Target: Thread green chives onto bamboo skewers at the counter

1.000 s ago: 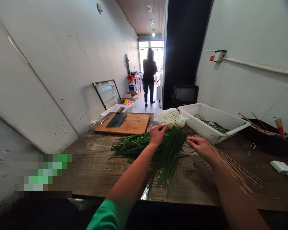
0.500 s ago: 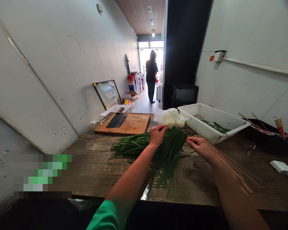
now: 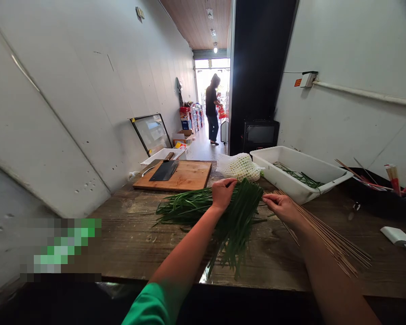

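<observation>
A thick bunch of long green garlic chives (image 3: 245,203) hangs over more chives (image 3: 186,203) spread flat on the wooden table. My left hand (image 3: 222,193) is closed in a pinch at the bunch's upper left edge, its fingertips on the leaves. At the right edge of the same bunch, my right hand (image 3: 281,207) also pinches with thumb and forefinger. What lies between the right fingertips is too small to make out. Thin bamboo skewers (image 3: 328,230) lie fanned on the table beneath and beside my right forearm.
A cleaver (image 3: 164,170) lies on a cutting board (image 3: 192,176) at the left. Behind the chives is a white foam-net wrapped item (image 3: 238,166). A white tub (image 3: 294,180) holds some chives. Farther right are a black container (image 3: 375,189) and white adapter (image 3: 395,235). A person (image 3: 212,108) stands near the doorway.
My hands and the chives have hardly moved. The person by the doorway has turned to the right and brought an arm forward, with a red item at the hand.
</observation>
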Demonstrator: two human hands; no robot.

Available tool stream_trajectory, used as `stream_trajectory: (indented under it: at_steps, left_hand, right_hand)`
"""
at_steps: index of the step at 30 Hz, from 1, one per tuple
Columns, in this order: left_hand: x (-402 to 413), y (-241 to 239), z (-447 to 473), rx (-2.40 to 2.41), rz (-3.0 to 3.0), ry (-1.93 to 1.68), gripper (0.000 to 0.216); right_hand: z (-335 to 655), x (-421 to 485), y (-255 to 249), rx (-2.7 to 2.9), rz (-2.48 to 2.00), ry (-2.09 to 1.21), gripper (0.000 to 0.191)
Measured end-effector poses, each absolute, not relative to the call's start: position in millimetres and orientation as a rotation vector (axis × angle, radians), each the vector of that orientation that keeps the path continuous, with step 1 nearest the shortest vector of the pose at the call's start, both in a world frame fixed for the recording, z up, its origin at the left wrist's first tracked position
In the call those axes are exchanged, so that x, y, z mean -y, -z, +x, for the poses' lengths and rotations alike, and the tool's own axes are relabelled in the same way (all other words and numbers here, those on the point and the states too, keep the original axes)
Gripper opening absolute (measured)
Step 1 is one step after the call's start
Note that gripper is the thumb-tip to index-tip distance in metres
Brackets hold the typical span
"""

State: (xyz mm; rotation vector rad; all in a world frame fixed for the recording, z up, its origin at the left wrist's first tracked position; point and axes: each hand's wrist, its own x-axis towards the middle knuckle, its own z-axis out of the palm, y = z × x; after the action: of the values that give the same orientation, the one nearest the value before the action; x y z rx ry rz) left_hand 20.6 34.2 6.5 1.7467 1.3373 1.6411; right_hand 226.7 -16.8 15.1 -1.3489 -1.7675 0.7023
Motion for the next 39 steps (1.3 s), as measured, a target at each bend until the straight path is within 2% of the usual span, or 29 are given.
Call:
stream_trajectory:
  at_steps: [7, 11, 16, 19, 26, 35, 39]
  left_hand:
    - [-32, -11, 18, -1.210, 2.040, -1.464, 0.016]
    - [-37, -22, -7, -1.493, 1.971, -1.454, 0.021]
    - [-43, -17, -24, -1.658, 2.274, -0.890, 0.010]
    - [-44, -11, -20, -1.713, 2.328, -0.765, 0.012]
    - [-40, -10, -8, -1.772, 2.444, -0.746, 0.018]
    - [-44, -12, -2, -1.648, 2.176, -0.979, 0.020]
    - [-49, -11, -5, -1.519, 2.041, -1.109, 0.015]
  right_hand:
    - [230, 12, -10, 1.771, -1.335, -0.642, 0.040]
    - [233, 11, -13, 1.762, -1.348, -0.648, 0.037]
    - [238, 11, -13, 1.738, -1.349, -0.673, 0.037]
    - [237, 11, -13, 1.719, -1.380, -0.684, 0.038]
    - [234, 12, -14, 1.709, -1.405, -0.670, 0.036]
    - [235, 12, -13, 1.727, -1.377, -0.671, 0.038]
    - [236, 9, -10, 1.734, -1.376, -0.674, 0.038]
